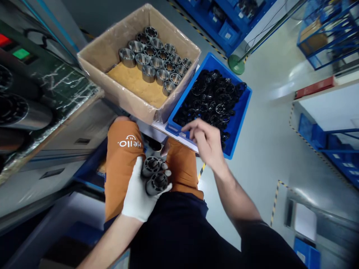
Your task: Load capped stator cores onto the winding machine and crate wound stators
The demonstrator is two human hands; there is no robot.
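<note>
Hands apart. Left hand [139,196] clamped on sleeves [157,183]. Right hand [206,144] over near edge of bin [238,120], fingers bent, cannot tell whether gripping. Rings [211,98] in bin.

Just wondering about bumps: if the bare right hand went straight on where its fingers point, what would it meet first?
The right hand would probably meet the blue bin at its near corner; height is hard to judge, so it might pass above.

Head view, forward and down (tilted), both hands [137,200] [209,145] close
</note>
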